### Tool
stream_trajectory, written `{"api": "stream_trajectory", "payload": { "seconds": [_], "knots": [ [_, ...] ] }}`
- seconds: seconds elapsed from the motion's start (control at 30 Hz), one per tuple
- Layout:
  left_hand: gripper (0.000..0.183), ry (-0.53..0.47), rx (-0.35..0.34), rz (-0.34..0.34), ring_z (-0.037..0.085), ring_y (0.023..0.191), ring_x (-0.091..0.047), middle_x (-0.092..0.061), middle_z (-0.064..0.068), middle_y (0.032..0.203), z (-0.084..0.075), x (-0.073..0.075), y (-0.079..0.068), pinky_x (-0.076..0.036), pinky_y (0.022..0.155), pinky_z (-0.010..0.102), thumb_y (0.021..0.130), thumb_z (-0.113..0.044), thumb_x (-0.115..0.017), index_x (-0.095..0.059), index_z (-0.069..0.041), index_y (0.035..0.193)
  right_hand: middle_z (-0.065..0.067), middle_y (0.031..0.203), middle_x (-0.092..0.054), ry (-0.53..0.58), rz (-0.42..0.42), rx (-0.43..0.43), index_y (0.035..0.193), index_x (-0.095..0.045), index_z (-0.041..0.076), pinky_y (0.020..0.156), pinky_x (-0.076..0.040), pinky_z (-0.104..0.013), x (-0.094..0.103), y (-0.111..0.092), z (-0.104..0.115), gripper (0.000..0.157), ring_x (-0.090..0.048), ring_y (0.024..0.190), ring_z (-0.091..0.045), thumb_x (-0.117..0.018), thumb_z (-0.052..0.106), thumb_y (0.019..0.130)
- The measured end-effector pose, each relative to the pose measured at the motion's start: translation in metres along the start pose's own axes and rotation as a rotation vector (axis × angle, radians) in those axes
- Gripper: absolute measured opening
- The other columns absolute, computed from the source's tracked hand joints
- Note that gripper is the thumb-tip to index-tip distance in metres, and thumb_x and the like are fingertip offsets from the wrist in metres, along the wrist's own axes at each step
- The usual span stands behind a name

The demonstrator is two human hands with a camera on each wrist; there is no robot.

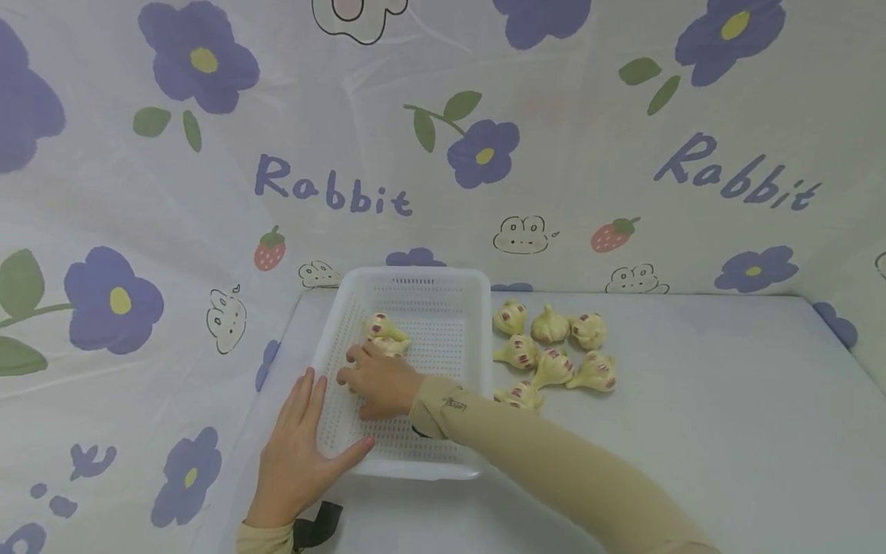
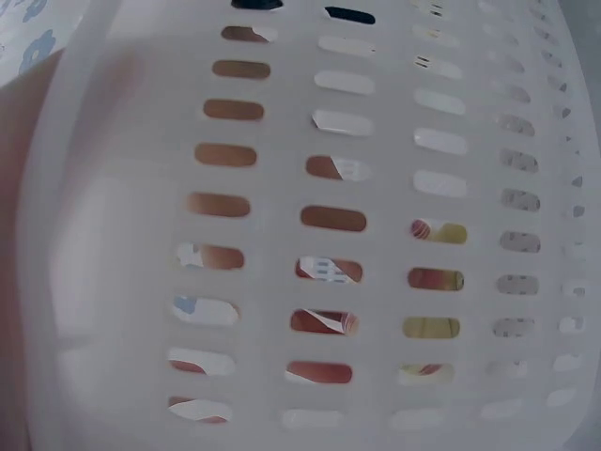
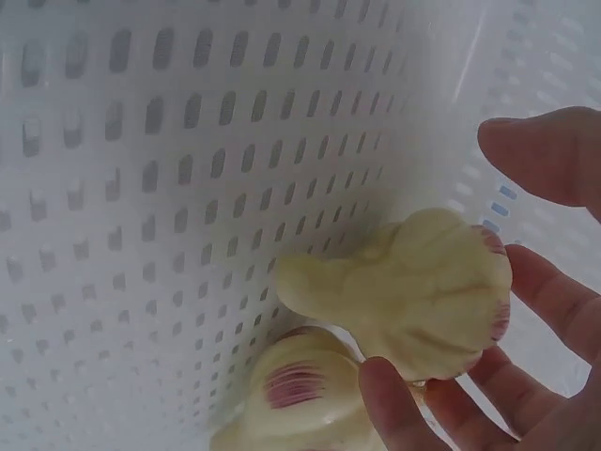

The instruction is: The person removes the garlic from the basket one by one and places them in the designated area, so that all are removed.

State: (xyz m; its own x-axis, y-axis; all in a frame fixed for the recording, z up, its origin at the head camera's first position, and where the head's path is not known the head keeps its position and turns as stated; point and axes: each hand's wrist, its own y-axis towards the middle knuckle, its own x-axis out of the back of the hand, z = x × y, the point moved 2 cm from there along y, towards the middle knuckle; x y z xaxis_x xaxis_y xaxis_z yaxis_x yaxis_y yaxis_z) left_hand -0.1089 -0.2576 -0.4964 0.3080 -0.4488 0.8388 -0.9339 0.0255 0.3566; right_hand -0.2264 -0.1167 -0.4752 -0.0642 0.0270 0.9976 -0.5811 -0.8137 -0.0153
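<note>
A white slotted plastic basket stands on the table. Inside it, against the left wall, lie garlic bulbs with purple streaks. My right hand reaches into the basket beside them. In the right wrist view, fingertips touch one garlic bulb while the thumb stays apart from it; another bulb lies below. With extended fingers, my left hand rests at the basket's near left corner, thumb over the front rim. The basket wall fills the left wrist view.
Several more garlic bulbs lie in a cluster on the white table, close to the basket's right side. A patterned cloth hangs behind the table and along its sides. A black strap shows by the left wrist.
</note>
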Motion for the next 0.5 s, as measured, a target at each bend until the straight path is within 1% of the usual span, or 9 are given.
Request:
{"api": "stream_trajectory", "payload": {
  "seconds": [0.1,0.3,0.4,0.5],
  "knots": [
    [0.113,-0.002,-0.001,0.000,0.041,0.154,-0.034,-0.033,0.019,0.168,0.0000,0.0001,0.0000,-0.040,0.114,0.066,0.075,-0.064,-0.084,-0.041,0.000,0.158,-0.003,0.145,-0.055,-0.028,0.003,-0.001,0.137,-0.065,0.024,0.093,-0.058,-0.032,-0.0013,0.0010,0.0007,0.053,-0.049,0.129,-0.017,-0.082,0.031,0.087],
    [0.113,0.000,-0.005,-0.006,0.042,0.153,-0.035,-0.034,0.019,0.168,-0.0003,-0.0003,-0.0002,-0.040,0.114,0.066,0.075,-0.064,-0.084,-0.041,0.000,0.158,-0.002,0.141,-0.057,-0.053,0.013,-0.008,0.135,-0.067,0.024,0.097,-0.056,-0.030,-0.0050,0.0037,0.0005,0.050,-0.051,0.126,-0.017,-0.082,0.032,0.088],
    [0.112,-0.001,-0.013,-0.013,0.043,0.153,-0.035,-0.034,0.020,0.168,-0.0005,-0.0002,-0.0003,-0.040,0.114,0.066,0.075,-0.063,-0.084,-0.041,0.000,0.157,-0.001,0.138,-0.059,-0.080,0.022,0.003,0.134,-0.068,0.026,0.100,-0.051,-0.029,-0.0054,0.0044,0.0008,0.049,-0.051,0.123,-0.016,-0.082,0.032,0.088],
    [0.112,0.001,-0.022,-0.021,0.043,0.152,-0.036,-0.035,0.020,0.167,-0.0006,0.0000,-0.0004,-0.041,0.114,0.065,0.075,-0.062,-0.085,-0.042,0.001,0.157,0.000,0.136,-0.061,-0.116,0.031,0.017,0.133,-0.069,0.028,0.107,-0.044,-0.029,-0.0054,0.0049,0.0014,0.047,-0.052,0.122,-0.016,-0.081,0.034,0.088]
  ]
}}
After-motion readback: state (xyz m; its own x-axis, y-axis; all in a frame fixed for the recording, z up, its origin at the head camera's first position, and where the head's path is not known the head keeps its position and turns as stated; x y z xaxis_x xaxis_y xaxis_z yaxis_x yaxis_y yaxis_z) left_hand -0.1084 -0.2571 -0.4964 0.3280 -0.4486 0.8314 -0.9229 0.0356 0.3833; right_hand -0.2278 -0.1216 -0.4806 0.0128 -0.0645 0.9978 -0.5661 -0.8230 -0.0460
